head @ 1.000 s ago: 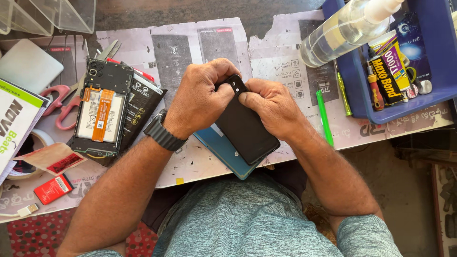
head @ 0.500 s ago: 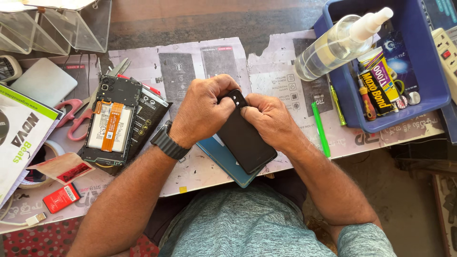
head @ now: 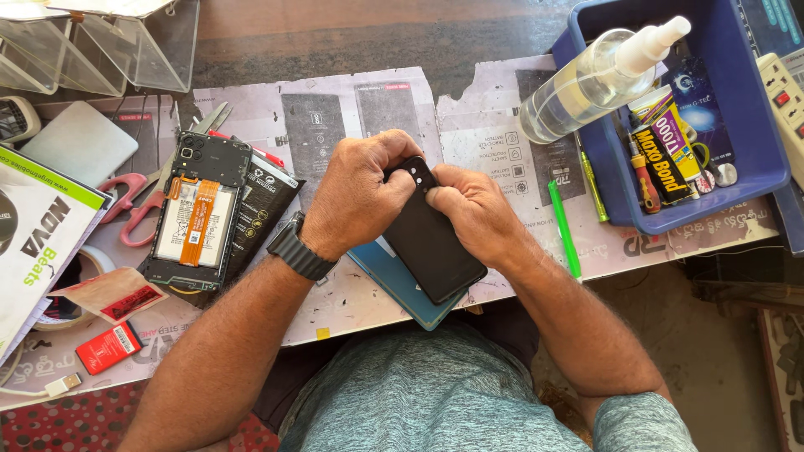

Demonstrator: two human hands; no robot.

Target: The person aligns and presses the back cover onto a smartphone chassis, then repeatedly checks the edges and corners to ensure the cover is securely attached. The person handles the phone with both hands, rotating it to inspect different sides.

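Phone (head: pixel 431 243) held in both hands: black back. Item under it (head: pixel 400 289): teal. Watch (head: pixel 298 249) on left wrist: dark grey. Opened phone (head: pixel 194 213) on the table: black frame, white battery, orange ribbon strip. Scissors (head: pixel 134 205): pink handles. Small pack (head: pixel 107 346): red. Thin tool (head: pixel 564 228): bright green. Bin (head: pixel 758 138): blue. Spray bottle (head: pixel 595 79): clear, white nozzle. Table covering (head: pixel 494 125): pale newsprint with grey panels. Shirt (head: pixel 435 393): mottled grey-teal.

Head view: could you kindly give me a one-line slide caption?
Both hands, left hand and right hand, grip a black phone above a cluttered workbench.
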